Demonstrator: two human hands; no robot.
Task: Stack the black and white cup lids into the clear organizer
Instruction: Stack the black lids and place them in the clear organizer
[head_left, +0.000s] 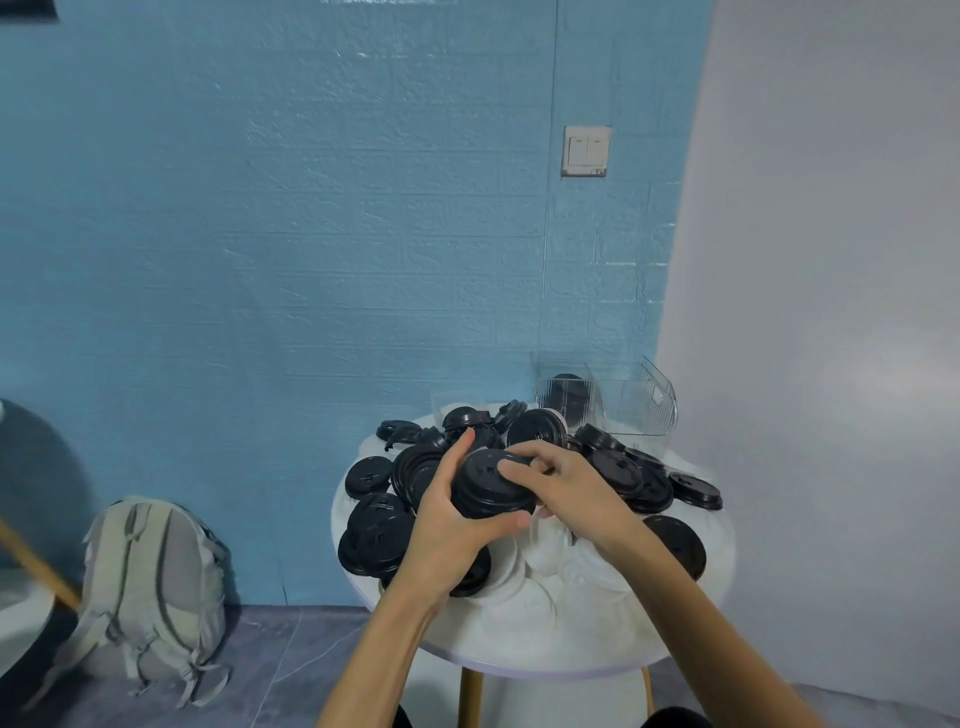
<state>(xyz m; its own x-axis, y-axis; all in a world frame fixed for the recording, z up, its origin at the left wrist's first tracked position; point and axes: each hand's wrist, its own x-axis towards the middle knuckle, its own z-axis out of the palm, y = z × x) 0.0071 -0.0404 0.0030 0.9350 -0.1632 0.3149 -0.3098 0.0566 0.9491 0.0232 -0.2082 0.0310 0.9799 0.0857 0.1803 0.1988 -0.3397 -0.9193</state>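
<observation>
A small stack of black lids (485, 486) is held above the round white table (571, 649). My left hand (452, 514) grips the stack from the left and below, thumb curled under its front edge. My right hand (561, 483) holds its right side, fingers curled over the top rim. Several loose black lids (649, 483) lie scattered across the table, and white lids (550, 561) are piled under my hands. The clear organizer (618, 400) stands at the table's far right edge with black lids (569, 395) in its left compartment.
A blue textured wall rises right behind the table, and a white wall stands close on the right. A grey backpack (156, 587) leans on the floor to the left. A light switch (586, 150) is on the blue wall.
</observation>
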